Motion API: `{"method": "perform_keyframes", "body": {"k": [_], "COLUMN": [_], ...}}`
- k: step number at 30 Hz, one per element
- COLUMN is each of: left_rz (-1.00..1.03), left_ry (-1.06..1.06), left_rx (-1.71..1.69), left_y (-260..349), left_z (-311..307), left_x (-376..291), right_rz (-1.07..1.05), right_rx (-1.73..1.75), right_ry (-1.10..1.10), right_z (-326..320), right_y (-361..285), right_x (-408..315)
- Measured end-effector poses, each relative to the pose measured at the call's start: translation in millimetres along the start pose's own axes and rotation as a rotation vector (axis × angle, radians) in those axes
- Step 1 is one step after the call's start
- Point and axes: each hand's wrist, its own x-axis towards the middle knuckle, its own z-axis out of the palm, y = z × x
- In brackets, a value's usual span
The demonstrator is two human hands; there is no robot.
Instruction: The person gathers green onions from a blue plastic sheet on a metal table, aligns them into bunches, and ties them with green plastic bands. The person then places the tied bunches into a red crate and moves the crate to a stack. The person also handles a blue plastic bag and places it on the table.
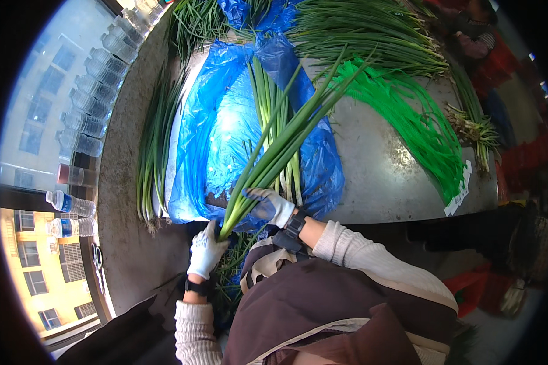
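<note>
A bunch of green onions (274,155) slants up and to the right in front of me, over the table's near edge. My left hand (208,251), in a white glove, grips its lower end. My right hand (269,207), gloved with a dark palm, is closed around the stalks a little higher. Beneath the bunch, a blue plastic bag (194,159) lies spread on the metal table (374,169). More green onions (262,91) rest on the bag, partly covered by the held bunch.
Green onions lie left (160,155), at the back (360,32) and at the right edge (477,127). Green mesh netting (406,123) lies right of the bag. Plastic bottles (86,102) line the windowsill, with scissors (97,258) nearer. Another person (477,36) is at the far right.
</note>
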Motion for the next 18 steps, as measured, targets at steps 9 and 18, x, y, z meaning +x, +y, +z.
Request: {"method": "perform_keyframes", "body": {"k": [9, 18], "left_rz": [-0.074, -0.008], "left_ry": [-0.116, 0.222], "left_rx": [-0.749, -0.143], "left_y": [26, -8], "left_z": [9, 56], "left_x": [33, -9], "right_rz": [0.081, 0.390], "right_rx": [-0.696, -1.568], "right_ry": [-0.148, 0.096], "right_z": [38, 111], "right_y": [1, -89], "right_x": [-5, -120]}}
